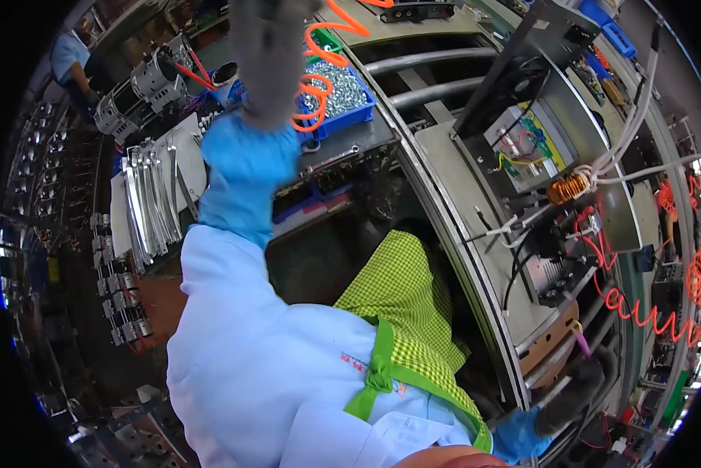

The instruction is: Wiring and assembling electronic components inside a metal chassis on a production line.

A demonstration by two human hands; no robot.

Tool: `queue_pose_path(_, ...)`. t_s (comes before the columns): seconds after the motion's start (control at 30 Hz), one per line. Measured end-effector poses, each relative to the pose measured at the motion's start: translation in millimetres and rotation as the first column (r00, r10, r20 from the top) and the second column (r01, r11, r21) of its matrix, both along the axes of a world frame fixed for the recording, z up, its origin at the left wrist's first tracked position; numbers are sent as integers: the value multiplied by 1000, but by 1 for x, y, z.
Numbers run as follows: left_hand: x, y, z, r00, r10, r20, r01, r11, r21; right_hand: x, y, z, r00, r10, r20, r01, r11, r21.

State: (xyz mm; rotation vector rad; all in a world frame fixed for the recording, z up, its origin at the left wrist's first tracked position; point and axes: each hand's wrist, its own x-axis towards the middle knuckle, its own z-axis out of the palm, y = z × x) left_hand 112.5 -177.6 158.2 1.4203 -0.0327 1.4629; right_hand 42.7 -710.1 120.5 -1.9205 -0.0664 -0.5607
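My left hand (269, 62), in a dark grey glove with a blue sleeve cover, reaches up beside an orange coiled hose (319, 58). It is smeared by motion, so its fingers and anything in them cannot be made out. Just beyond it lies a blue bin (349, 113) of small shiny metal fasteners. Low on the right, my right hand (580, 394), also dark-gloved, is by the conveyor's metal rollers. A thin purple piece (581, 341) shows close to its fingers; whether the hand grips it is unclear.
A metal-cased unit (514, 93) with a fan and circuit board stands on the conveyor plate (452, 168), with a copper coil (569, 187) and loose cables alongside. Bent metal strips (152, 195) and motor-like cylinders (152, 82) are at left. A person (70, 62) is at far upper left.
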Motion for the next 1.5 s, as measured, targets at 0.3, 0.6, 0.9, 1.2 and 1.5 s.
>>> queue_pose_path(0.3,80,288,-178,-287,668,-687,240,744,623,8,18,30,929,-314,195,334,939,-82)
queue_pose_path(0.6,105,296,-189,-389,619,-683,209,781,589,16,15,23,944,-306,127,319,943,-97)
queue_pose_path(0.9,98,297,-188,-405,612,-679,193,783,591,6,15,23,963,-254,91,266,948,-175)
queue_pose_path(1.2,110,295,-185,-469,553,-689,180,823,538,-5,-28,12,972,-224,75,233,957,-174)
queue_pose_path(1.5,82,292,-158,5,598,-801,-303,765,569,-10,-26,21,962,-234,141,254,955,-150)
